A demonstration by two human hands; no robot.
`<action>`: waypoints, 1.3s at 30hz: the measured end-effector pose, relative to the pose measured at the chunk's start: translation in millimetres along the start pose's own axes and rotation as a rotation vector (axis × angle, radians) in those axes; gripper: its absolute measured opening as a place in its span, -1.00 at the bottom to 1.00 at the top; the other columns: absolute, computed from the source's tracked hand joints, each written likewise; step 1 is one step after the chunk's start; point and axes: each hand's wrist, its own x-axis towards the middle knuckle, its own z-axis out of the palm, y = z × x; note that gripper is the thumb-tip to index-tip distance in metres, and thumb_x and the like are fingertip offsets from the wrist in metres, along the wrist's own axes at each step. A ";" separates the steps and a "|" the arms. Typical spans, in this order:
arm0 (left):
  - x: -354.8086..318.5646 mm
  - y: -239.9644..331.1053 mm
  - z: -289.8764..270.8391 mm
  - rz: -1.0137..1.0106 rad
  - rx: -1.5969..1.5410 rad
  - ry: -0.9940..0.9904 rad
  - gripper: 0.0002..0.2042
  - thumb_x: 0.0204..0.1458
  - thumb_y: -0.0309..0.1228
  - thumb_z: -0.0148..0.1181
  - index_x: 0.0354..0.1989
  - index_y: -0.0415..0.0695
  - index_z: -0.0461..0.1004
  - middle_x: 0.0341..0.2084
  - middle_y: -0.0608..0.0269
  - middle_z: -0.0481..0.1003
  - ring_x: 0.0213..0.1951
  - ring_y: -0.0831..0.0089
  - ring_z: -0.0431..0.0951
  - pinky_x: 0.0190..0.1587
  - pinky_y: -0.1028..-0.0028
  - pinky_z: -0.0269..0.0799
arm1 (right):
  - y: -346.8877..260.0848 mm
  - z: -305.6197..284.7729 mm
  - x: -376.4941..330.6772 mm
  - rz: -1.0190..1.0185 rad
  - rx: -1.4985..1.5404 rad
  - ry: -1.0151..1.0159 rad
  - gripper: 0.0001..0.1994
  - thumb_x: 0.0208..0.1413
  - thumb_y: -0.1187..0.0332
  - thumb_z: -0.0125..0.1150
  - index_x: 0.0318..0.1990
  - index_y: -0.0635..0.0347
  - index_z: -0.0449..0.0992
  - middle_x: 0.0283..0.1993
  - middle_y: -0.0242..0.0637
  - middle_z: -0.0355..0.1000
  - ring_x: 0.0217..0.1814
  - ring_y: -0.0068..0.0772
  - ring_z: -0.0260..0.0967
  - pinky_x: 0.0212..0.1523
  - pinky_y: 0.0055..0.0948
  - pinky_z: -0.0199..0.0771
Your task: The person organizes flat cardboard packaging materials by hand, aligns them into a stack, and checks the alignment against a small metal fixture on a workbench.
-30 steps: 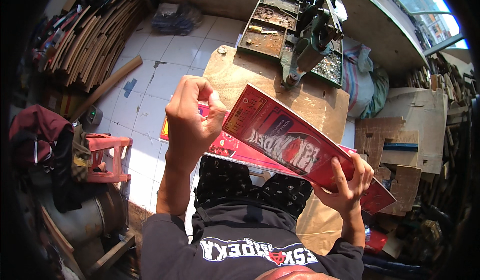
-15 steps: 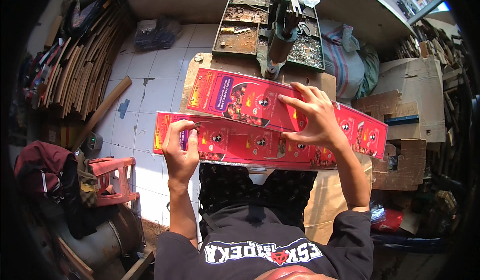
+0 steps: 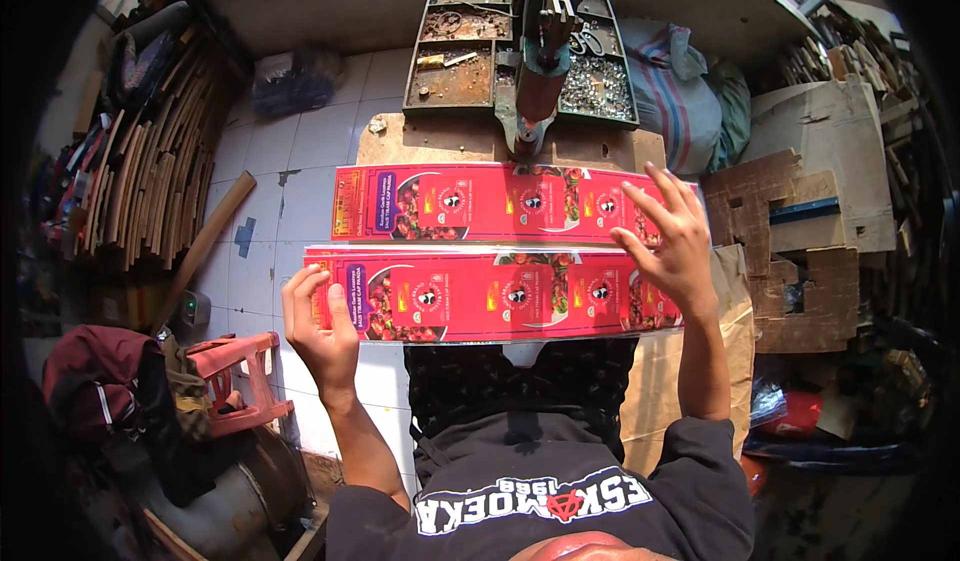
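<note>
- Pale wood showed where the table [image 3: 440, 141] lay bare.
- Beyond it, from the person's seat, I saw a dark tray [image 3: 450, 111] split into compartments, small bits scattered in them.
- The press [image 3: 540, 91] stood at the tray's middle, its foot just behind the far strip [image 3: 500, 201].
- The near strip [image 3: 480, 296], also red, lay nearest the person, almost parallel to the far one.
- The right hand [image 3: 672, 241] was spread wide over the strips' right part; I couldn't tell if it touched them.
- The left hand [image 3: 325, 321] was half curled at the near strip's left end, its grip unclear.
</note>
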 end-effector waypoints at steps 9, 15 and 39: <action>94.0 -37.5 29.4 -0.261 0.317 -0.514 -0.47 0.18 -0.09 0.05 0.14 -0.30 0.40 0.05 -0.20 0.45 0.08 0.06 0.50 0.14 0.27 0.35 | 162.9 33.1 -67.9 0.692 0.530 -0.185 -0.52 0.26 0.12 0.09 0.14 0.37 0.40 0.00 -0.08 0.51 0.02 -0.35 0.41 0.15 -0.43 0.30; 87.1 -54.5 32.9 -0.224 0.135 -0.481 -0.47 0.19 -0.15 0.08 0.14 -0.38 0.37 0.07 -0.22 0.43 0.14 0.04 0.45 0.18 0.30 0.31 | 139.1 27.6 -67.0 0.766 0.511 -0.047 -0.43 0.31 0.08 0.04 0.22 0.47 0.30 0.11 -0.07 0.46 0.13 -0.42 0.36 0.18 -0.49 0.26; 2.2 -22.6 34.4 -0.236 0.266 -0.081 -0.54 0.06 -0.33 0.24 0.12 -0.24 0.38 0.19 -0.20 0.25 0.23 -0.09 0.27 0.25 0.11 0.18 | 90.8 97.1 172.2 0.096 -0.127 -0.065 -0.78 0.03 0.27 0.28 -0.19 0.10 0.62 -0.19 -0.15 0.52 -0.04 -0.05 0.45 -0.02 -0.13 0.43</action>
